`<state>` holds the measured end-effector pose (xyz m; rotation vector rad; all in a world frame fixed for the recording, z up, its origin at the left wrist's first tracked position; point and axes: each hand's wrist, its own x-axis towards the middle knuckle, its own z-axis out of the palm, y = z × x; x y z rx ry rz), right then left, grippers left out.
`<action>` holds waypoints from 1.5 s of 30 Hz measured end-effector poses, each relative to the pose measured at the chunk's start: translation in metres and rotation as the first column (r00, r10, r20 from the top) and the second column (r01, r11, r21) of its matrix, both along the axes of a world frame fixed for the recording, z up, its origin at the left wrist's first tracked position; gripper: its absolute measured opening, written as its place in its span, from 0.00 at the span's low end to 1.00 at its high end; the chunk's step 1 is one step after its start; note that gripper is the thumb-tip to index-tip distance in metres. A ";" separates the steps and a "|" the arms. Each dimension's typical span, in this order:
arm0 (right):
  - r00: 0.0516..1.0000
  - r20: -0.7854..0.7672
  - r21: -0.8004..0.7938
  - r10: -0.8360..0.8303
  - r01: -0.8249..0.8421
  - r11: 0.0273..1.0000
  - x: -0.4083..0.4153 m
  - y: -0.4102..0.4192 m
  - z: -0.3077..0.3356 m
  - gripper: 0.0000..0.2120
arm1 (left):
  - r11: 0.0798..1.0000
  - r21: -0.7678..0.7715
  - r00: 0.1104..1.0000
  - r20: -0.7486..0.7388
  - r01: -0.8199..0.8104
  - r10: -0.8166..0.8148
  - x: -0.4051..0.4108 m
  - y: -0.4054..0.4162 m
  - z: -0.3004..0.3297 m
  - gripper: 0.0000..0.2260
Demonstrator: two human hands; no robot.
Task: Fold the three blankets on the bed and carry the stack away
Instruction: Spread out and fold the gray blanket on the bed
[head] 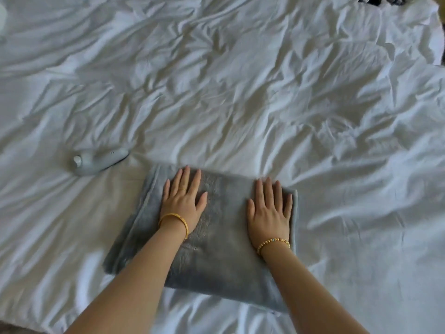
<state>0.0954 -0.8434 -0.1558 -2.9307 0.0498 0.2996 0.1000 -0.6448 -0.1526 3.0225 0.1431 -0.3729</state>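
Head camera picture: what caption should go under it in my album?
Both hands, left and right, press flat on a folded grey blanket on a white bed.

A single wide-angle view came from the person's head, looking forward and steeply down over the crumpled white bed sheet [240, 92]. It sat close above the near edge of the bed: both bare forearms entered from the bottom of the picture, and the left hand [181, 200] and right hand [271, 208] lay just below the middle, flat on the folded grey plush blanket [216, 249]. The sheet filled almost the whole field. The far side of the bed reached the top edge, where the lens bent the sheet's border at the upper right corner. No second view existed to share any part.
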 end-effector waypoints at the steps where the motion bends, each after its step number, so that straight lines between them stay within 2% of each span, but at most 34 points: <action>1: 0.999 0.001 -0.023 -0.035 0.035 0.999 0.000 -0.007 -0.001 0.28 | 0.998 0.018 0.999 -0.003 -0.053 0.053 0.000 0.007 0.000 0.27; 4: 0.981 -0.060 -0.001 -0.186 0.186 0.982 -0.010 -0.021 0.005 0.30 | 0.972 0.038 0.971 -0.033 -0.234 0.235 -0.012 0.014 0.010 0.31; 6: 0.957 -0.092 0.094 -0.274 0.282 0.955 -0.023 -0.031 0.014 0.32 | 0.908 -0.037 0.908 -0.046 -0.418 0.416 -0.021 0.020 0.022 0.36; 8: 0.953 -0.143 0.131 -0.267 0.286 0.949 -0.042 -0.038 0.027 0.34 | 0.766 -0.134 0.777 -0.147 -0.629 0.612 -0.029 0.031 0.033 0.43; 10: 0.934 -0.238 0.180 -0.266 0.311 0.933 -0.063 -0.039 0.038 0.35 | 0.574 -0.238 0.621 -0.316 -0.784 0.717 -0.035 0.043 0.042 0.43; 11: 0.884 -0.331 0.243 -0.330 0.418 0.875 -0.070 -0.039 0.045 0.35 | 0.478 -0.287 0.557 -0.419 -0.830 0.717 -0.038 0.048 0.047 0.40; 12: 0.805 -0.442 0.322 -0.395 0.554 0.768 -0.074 -0.040 0.051 0.32 | 0.407 -0.316 0.515 -0.515 -0.857 0.685 -0.040 0.050 0.055 0.37; 14: 0.661 -0.636 0.398 -0.399 0.723 0.564 -0.073 -0.043 0.064 0.24 | 0.342 -0.367 0.502 -0.614 -0.865 0.609 -0.045 0.051 0.074 0.34; 15: 0.620 -0.693 0.398 -0.368 0.755 0.522 -0.071 -0.047 0.071 0.21 | 0.330 -0.397 0.515 -0.621 -0.857 0.591 -0.047 0.051 0.085 0.32; 17: 0.600 -0.731 0.429 -0.324 0.774 0.465 -0.062 -0.047 0.091 0.18 | 0.319 -0.461 0.555 -0.599 -0.828 0.577 -0.046 0.050 0.111 0.29; 24: 0.737 -0.628 0.596 -0.250 0.662 0.455 -0.018 0.014 0.188 0.15 | 0.265 -0.684 0.656 -0.404 -0.680 0.638 -0.045 0.103 0.226 0.23; 31: 0.846 -0.513 0.728 -0.144 0.517 0.450 -0.012 0.156 0.277 0.13 | 0.357 -0.782 0.697 -0.133 -0.511 0.705 -0.100 0.237 0.321 0.15; 33: 0.883 -0.453 0.760 -0.124 0.455 0.464 -0.022 0.208 0.297 0.10 | 0.459 -0.715 0.723 -0.095 -0.528 0.684 -0.121 0.286 0.336 0.21; 35: 0.913 -0.395 0.786 -0.105 0.395 0.476 -0.032 0.263 0.315 0.07 | 0.541 -0.618 0.749 -0.121 -0.570 0.651 -0.143 0.335 0.348 0.28; 38: 0.951 -0.301 0.804 -0.075 0.296 0.516 -0.045 0.347 0.337 0.08 | 0.583 -0.560 0.764 -0.149 -0.589 0.628 -0.170 0.405 0.363 0.31; 42: 0.977 -0.201 0.825 -0.074 0.210 0.524 -0.057 0.446 0.363 0.06 | 0.469 -0.703 0.717 -0.082 -0.534 0.693 -0.199 0.476 0.383 0.29; 45: 0.985 -0.161 0.816 -0.054 0.164 0.554 -0.059 0.500 0.377 0.07 | 0.390 -0.751 0.689 -0.118 -0.533 0.715 -0.211 0.519 0.394 0.30</action>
